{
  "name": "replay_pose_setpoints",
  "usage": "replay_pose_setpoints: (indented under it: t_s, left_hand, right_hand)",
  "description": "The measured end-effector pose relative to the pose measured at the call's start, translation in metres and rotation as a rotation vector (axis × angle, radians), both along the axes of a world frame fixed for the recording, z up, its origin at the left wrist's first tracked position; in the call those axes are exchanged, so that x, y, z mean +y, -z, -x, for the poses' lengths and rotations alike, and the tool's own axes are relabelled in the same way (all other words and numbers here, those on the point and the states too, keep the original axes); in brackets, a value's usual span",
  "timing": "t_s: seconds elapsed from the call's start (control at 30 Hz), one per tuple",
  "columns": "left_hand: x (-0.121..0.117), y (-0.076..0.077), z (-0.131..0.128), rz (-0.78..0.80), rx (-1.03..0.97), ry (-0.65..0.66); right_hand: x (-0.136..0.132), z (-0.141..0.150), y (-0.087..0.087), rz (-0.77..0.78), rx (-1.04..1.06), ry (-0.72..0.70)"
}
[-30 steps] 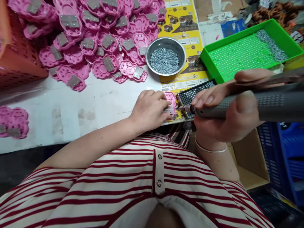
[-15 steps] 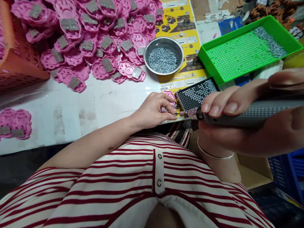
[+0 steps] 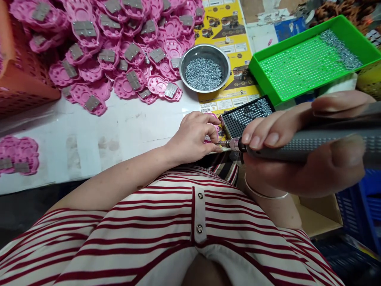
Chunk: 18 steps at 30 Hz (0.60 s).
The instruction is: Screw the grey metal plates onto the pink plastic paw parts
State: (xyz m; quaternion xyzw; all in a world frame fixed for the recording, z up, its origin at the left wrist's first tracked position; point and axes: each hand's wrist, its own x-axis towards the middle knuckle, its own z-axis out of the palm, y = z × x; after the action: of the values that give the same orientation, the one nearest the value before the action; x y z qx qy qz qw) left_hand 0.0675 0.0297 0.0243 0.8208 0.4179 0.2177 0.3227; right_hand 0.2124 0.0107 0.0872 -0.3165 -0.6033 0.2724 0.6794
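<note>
My right hand is wrapped round a grey electric screwdriver. The driver's bit points left and reaches my left fingertips at the table's front edge. With bent fingers, my left hand holds a pink plastic part down on the yellow printed sheet; most of that part is hidden under the hand. Whether a screw sits at the bit's tip is too small to tell. Just right of the left hand lies a black perforated tray with small screws in its far corner.
A steel bowl of small screws stands behind my left hand. Pink parts with metal plates are heaped at the back left, beside an orange basket. At the right sits a green tray with screws; more pink parts lie far left.
The screwdriver and my right hand have shifted slightly left, bringing the bit closer in to my left fingertips. My left hand stays over the pink part.
</note>
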Motion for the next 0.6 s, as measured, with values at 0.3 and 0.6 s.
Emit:
replay_pose_setpoints:
  t_s: [0.3, 0.6]
  left_hand:
    - [0.000, 0.006, -0.001, -0.008, -0.004, 0.038]
    - [0.000, 0.011, 0.011, -0.169, 0.262, -0.075]
  right_hand:
    - [0.004, 0.009, 0.011, -0.083, 0.235, -0.003]
    - [-0.004, -0.001, 0.020, 0.009, 0.321, 0.020]
